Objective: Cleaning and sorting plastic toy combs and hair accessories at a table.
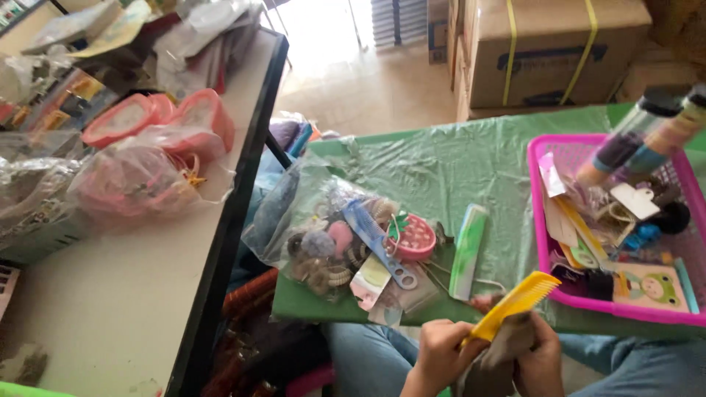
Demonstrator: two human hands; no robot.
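Far left of the hands, pink cases point(158, 117) lie in bags on the bench point(110, 294). Just above the left hand point(439, 353), a clear bag point(346, 242) of hair things and a green comb point(468, 250) rest on green sheeting. Both hands clasp a yellow comb point(515, 301) with a brownish cloth point(500, 353), right hand point(540, 360) closed on the cloth. Up right sits a pink basket point(540, 220).

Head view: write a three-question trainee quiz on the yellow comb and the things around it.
1. True or false: the yellow comb lies inside the pink basket.
2. Which lies nearest the green comb? A clear bag of hair accessories B cardboard box C pink cases
3. What covers the surface under the basket?

Key
1. False: the left hand and right hand hold it, with a grey-brown pouch.
2. A
3. A green plastic sheet.
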